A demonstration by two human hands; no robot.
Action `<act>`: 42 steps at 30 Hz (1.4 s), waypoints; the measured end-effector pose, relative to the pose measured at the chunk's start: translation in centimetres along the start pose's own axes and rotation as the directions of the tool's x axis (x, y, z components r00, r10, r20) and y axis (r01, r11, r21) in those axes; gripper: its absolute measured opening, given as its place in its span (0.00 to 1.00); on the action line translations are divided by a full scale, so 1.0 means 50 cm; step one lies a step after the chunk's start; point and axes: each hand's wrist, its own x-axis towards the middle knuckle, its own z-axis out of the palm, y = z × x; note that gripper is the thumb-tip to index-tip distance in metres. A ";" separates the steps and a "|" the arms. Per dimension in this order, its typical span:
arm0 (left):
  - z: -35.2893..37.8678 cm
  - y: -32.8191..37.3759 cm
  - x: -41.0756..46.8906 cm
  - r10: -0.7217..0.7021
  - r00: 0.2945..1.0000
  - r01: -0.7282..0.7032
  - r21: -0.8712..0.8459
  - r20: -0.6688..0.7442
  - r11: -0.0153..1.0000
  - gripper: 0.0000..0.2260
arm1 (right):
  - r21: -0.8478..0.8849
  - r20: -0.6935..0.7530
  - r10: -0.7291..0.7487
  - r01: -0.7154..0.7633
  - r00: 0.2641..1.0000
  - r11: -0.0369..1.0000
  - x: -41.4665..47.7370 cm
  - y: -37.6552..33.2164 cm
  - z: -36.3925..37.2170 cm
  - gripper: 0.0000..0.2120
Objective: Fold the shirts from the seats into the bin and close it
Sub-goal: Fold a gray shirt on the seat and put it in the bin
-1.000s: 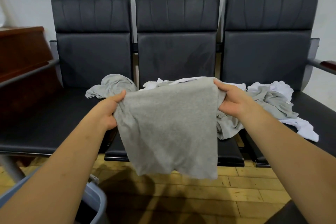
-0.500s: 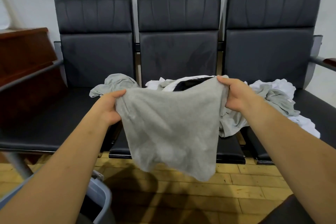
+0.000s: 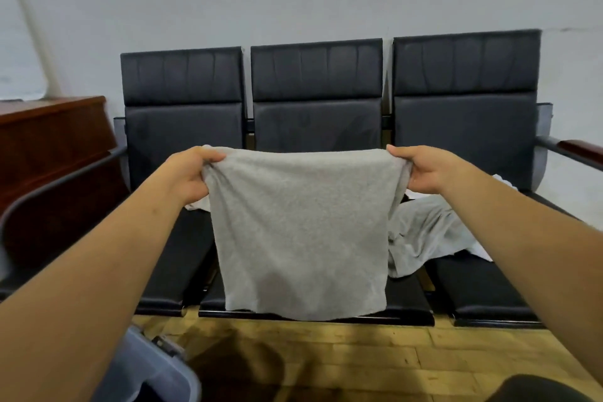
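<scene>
A grey shirt [image 3: 301, 232] hangs flat in the air in front of the middle seat, stretched between both hands. My left hand [image 3: 187, 174] grips its top left corner, and my right hand [image 3: 421, 168] grips its top right corner. More grey shirts [image 3: 424, 238] and a bit of white cloth [image 3: 504, 181] lie crumpled on the seats behind, mostly hidden by the held shirt. The bin's blue-grey rim [image 3: 156, 365] shows at the bottom left, below my left forearm.
A row of three black seats [image 3: 316, 91] stands against a pale wall, with armrests at both ends. A dark wooden cabinet [image 3: 52, 140] is at the left. The floor is yellow wood planks [image 3: 391, 352].
Both hands have lifted the grey shirt higher and pulled its top edge taut and level. The camera view has tilted up, so the seats sit lower in frame.
</scene>
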 end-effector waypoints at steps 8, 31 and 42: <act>-0.025 0.021 0.024 0.067 0.998 -0.067 -0.024 -0.006 0.997 0.23 | -0.079 -0.093 -0.079 0.072 0.993 0.994 -0.007 -0.014 -0.011 0.06; -0.026 0.015 0.024 0.290 0.957 -0.219 0.583 -0.029 0.783 0.03 | 0.014 -0.040 -0.022 0.023 0.999 1.000 0.032 -0.027 -0.035 0.12; -0.021 0.032 0.182 0.387 0.918 -0.255 0.614 -0.090 0.747 0.05 | -0.272 -0.357 -0.190 0.093 0.914 0.958 0.212 -0.058 -0.025 0.11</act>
